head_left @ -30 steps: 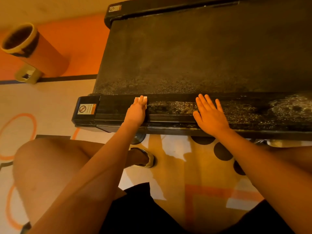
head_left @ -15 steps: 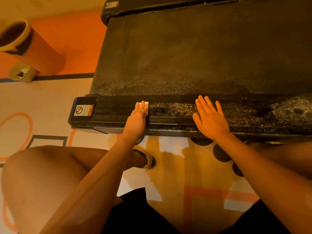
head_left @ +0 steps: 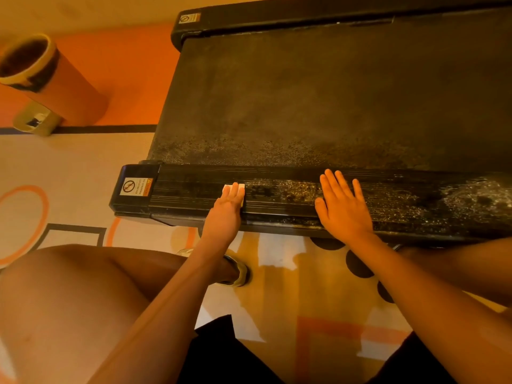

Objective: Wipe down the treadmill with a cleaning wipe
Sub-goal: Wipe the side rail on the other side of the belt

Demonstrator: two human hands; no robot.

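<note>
A black treadmill (head_left: 304,92) fills the upper right, its belt dull and speckled along the near edge. It stands on a patterned floor (head_left: 69,167) of cream, orange rings, dark lines and black dots, with a plain orange area beyond. The person crouches at the treadmill's near side, the bare left knee (head_left: 69,286) raised at lower left and black shorts (head_left: 221,356) at the bottom edge. An orange tube (head_left: 63,87) with a dark open top stands on the floor well off the treadmill's left end, a small block just beside its foot.

The near rail (head_left: 277,198) runs along the treadmill's near edge. From its middle towards the right end it is covered in glistening flecks; towards the left end it looks plain and dark.

The right hand (head_left: 345,209) lies flat on the rail, palm down, its fingers straight, spread and grasping nothing. The left hand (head_left: 225,214) reaches onto the rail nearer the left end, its fingers straight and together, pressing down on the wipe. A sandal (head_left: 238,273) shows on the floor under the left forearm.

A warning label (head_left: 135,187) sits on the rail's left end cap, and a second one on the far rail's left corner.

The wipe (head_left: 242,187), small, white and folded, lies on the rail under the left fingers, between the label and the right hand, with only its corners showing.
</note>
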